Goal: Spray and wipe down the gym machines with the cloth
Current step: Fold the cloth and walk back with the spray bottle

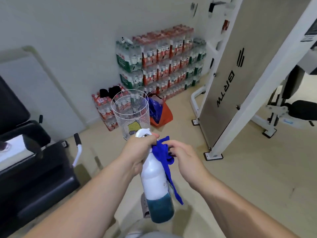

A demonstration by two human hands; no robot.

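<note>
My left hand [137,152] grips the neck of a white spray bottle [154,179] with blue liquid in its bottom part. A blue cloth [164,157] hangs down the bottle's right side. My right hand [183,158] pinches the cloth's bunched upper part just right of the bottle. A white gym machine [228,86] with a grey panel marked BRTW stands at the right. A black padded machine [32,160] stands at the left.
A white wire basket [132,110] stands on the beige floor just beyond my hands. An orange and blue bag [159,114] lies beside it. Stacked packs of bottled water [163,60] fill the corner by the wall. Another padded bench [291,109] stands at the far right.
</note>
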